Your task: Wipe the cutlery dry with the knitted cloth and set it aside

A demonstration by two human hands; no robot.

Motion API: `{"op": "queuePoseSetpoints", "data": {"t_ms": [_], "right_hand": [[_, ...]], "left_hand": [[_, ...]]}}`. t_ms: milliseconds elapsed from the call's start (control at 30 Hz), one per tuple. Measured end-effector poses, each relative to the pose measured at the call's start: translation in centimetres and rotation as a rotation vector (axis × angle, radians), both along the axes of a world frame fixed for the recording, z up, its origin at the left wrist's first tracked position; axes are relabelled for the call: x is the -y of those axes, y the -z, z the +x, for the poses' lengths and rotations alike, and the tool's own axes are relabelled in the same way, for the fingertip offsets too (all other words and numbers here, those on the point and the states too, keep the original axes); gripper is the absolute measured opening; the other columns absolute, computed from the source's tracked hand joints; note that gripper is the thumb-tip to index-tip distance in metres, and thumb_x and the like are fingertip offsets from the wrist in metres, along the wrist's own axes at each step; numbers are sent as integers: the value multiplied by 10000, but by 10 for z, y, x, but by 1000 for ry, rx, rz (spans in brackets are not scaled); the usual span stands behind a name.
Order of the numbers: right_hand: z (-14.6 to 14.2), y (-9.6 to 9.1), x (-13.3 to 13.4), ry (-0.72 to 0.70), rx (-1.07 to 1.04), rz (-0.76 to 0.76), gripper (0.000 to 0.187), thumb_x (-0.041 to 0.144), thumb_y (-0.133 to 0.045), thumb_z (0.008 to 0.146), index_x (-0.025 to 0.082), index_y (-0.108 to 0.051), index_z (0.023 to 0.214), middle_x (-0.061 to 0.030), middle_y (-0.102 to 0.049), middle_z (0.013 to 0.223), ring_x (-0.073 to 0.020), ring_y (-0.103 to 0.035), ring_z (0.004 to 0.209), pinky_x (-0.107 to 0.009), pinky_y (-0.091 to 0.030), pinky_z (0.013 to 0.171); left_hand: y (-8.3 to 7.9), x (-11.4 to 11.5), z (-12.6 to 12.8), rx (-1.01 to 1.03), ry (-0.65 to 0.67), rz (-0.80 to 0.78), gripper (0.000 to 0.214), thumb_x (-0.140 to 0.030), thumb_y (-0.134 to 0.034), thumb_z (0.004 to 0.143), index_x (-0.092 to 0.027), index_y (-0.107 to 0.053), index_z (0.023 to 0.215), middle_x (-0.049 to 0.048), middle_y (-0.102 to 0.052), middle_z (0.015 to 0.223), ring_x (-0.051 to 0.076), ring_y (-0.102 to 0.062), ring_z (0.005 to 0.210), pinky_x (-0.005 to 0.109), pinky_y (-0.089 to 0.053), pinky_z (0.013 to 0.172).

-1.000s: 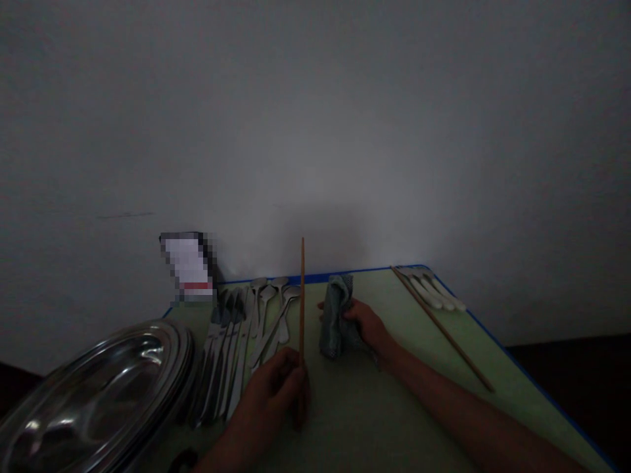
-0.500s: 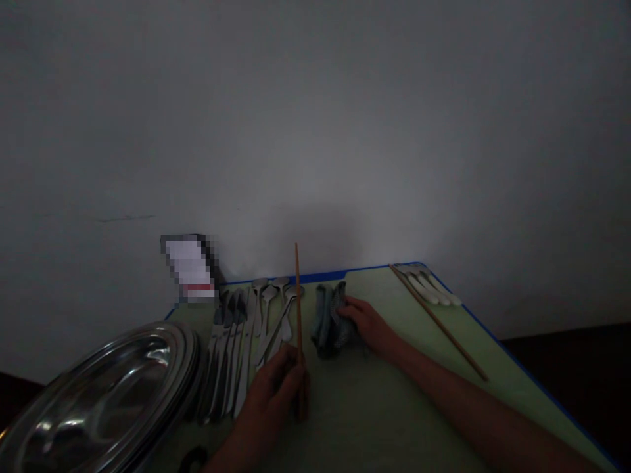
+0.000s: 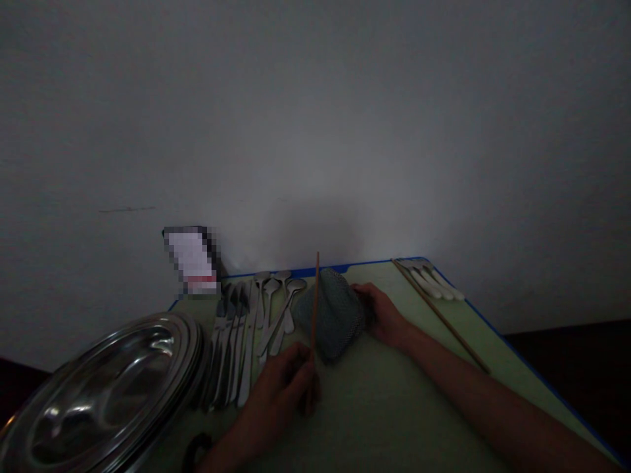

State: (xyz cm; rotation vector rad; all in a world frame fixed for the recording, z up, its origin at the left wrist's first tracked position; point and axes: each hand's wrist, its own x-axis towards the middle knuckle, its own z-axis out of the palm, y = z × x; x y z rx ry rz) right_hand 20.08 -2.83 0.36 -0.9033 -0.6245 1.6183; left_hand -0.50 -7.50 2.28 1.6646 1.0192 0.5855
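My left hand (image 3: 283,381) is closed around the lower end of a thin wooden chopstick (image 3: 315,295), which stands nearly upright off the pale green table (image 3: 404,394). My right hand (image 3: 382,312) grips a grey-blue cloth (image 3: 332,315) lying on the table just right of the chopstick, and the cloth now spreads out wide and touches or overlaps the stick. The scene is dim.
A row of metal spoons and knives (image 3: 246,328) lies left of the chopstick. Stacked steel trays (image 3: 103,387) sit at the lower left. Another chopstick (image 3: 438,315) and white-handled utensils (image 3: 436,282) lie at the far right. A wall rises behind the table's blue edge.
The cloth went from a bunched-up wad to a wide spread shape beside the stick. The chopstick shifted slightly right and tilted. My right hand moved a little further away.
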Motion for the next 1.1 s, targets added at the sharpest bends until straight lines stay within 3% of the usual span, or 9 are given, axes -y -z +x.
{"op": "queuePoseSetpoints", "data": {"t_ms": [67, 167, 400, 500, 600, 700, 767, 933, 1100], "right_hand": [[-1, -3, 0, 10, 31, 9, 204, 357, -624, 653, 199, -596, 779, 32, -618, 677, -120, -549, 631, -240, -413, 605], [-3, -3, 0, 7, 153, 41, 353, 224, -726, 571, 202, -588, 896, 10, -664, 803, -142, -598, 702, -270, -448, 685], [-2, 5, -2, 201, 21, 9, 304, 178, -627, 609, 241, -588, 904, 24, -686, 781, -150, -617, 671, -256, -462, 590], [-5, 4, 4, 204, -47, 49, 269, 157, -623, 565, 224, -595, 823, 11, -683, 758, -173, -622, 716, -267, -472, 602], [-11, 0, 15, 132, -123, 41, 126, 290, -596, 605, 204, -588, 697, -31, -673, 703, -217, -624, 771, -312, -481, 636], [-18, -2, 23, 73, -177, 48, 321, 507, -486, 696, 204, -580, 651, -60, -666, 682, -242, -622, 807, -354, -480, 666], [-21, -1, 22, 95, -171, 52, 320, 509, -481, 699, 210, -577, 638, -55, -664, 664, -241, -622, 810, -361, -475, 682], [-27, 8, 14, 137, -38, 72, 152, 354, -617, 638, 204, -603, 654, -15, -657, 615, -196, -618, 692, -311, -464, 635], [-27, 13, 14, 102, 58, 70, 220, 387, -646, 659, 222, -628, 802, 39, -611, 531, -134, -535, 462, -256, -399, 470]], "left_hand": [[1, -1, 1, -20, 18, -25, 228, -375, -416, 827, -184, -461, 710, -19, -554, 555, 105, -492, 448, 207, -391, 452], [5, -1, 0, -15, 24, -67, 200, -378, -424, 827, -183, -463, 819, -40, -545, 536, 94, -456, 417, 191, -365, 416], [2, 0, -1, -48, -29, -34, 265, -420, -355, 864, -187, -458, 935, -89, -431, 489, 90, -366, 402, 184, -292, 397], [-3, 0, 0, -99, -40, 18, 293, -432, -354, 870, -184, -483, 955, -92, -400, 483, 102, -369, 427, 193, -282, 421], [-3, -2, 2, -126, -26, 45, 305, -430, -357, 873, -180, -511, 955, -86, -390, 490, 110, -376, 448, 200, -279, 436], [-1, -4, 2, -171, -29, 115, 322, -424, -365, 874, -173, -567, 889, -55, -446, 531, 124, -429, 497, 210, -313, 476], [0, -4, 2, -214, -19, 166, 348, -415, -364, 873, -169, -608, 832, -31, -495, 560, 139, -469, 537, 216, -332, 503], [0, -2, 1, -271, 1, 209, 367, -379, -354, 877, -170, -654, 856, 3, -598, 626, 165, -537, 599, 228, -359, 541], [2, -3, 1, -256, 19, 256, 345, -357, -367, 881, -167, -654, 865, 40, -674, 779, 196, -600, 735, 259, -406, 661]]}}
